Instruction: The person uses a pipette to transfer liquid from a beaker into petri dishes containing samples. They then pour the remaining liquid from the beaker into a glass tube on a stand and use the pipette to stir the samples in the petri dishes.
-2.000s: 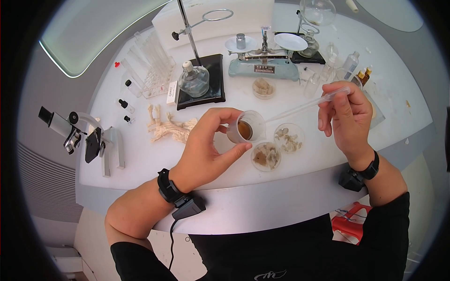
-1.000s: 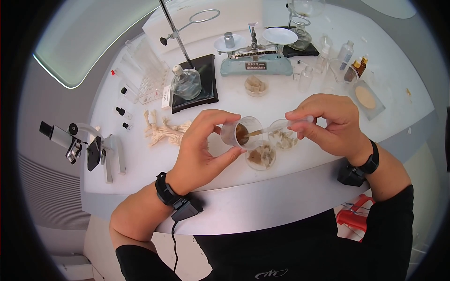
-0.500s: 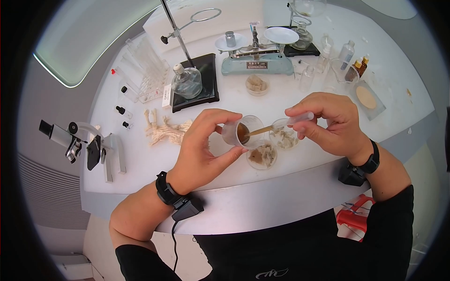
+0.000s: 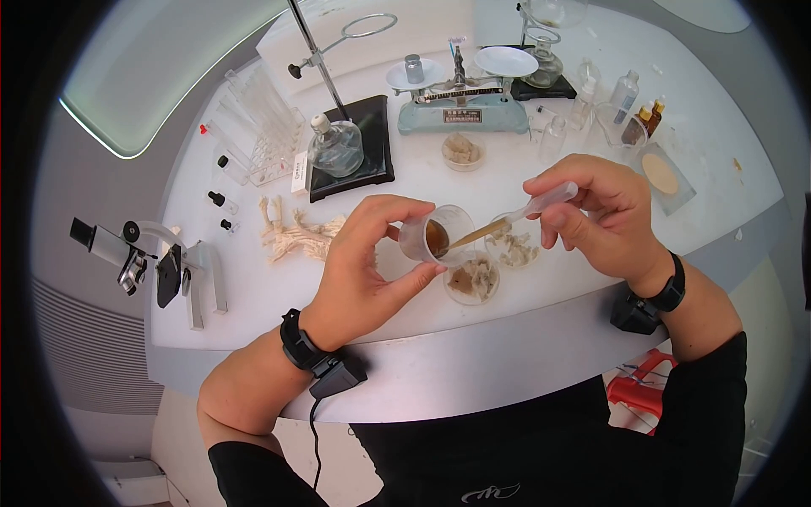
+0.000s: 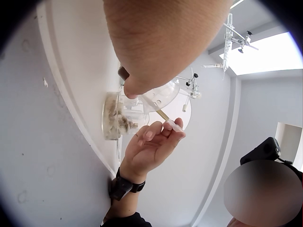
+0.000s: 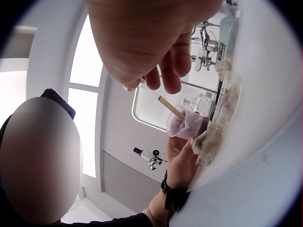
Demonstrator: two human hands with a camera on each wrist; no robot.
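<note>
1. White table point(image 4: 236, 313): everything below is set on or held over it.
2. Balance point(image 4: 463, 117): placed toward the far side, w/ a metal weight on its left pan.
3. L hand point(image 4: 363, 275): thumb & fingers are closed round the cup.
4. R hand point(image 4: 608, 221): dropper is gripped btwn thumb & fingers.
5. Petri dishes point(image 4: 473, 279) (two, side by side, w/ clumpy pale-brown matter): seen beneath & just beside the cup.
6. Cup point(image 4: 413, 240): held tilted above the table, mouth turned twd R hand; brown liq. is contained.
7. Dropper point(image 4: 512, 221): slanted, tip put inside the cup; brownish liq. is seen in its stem.
</note>
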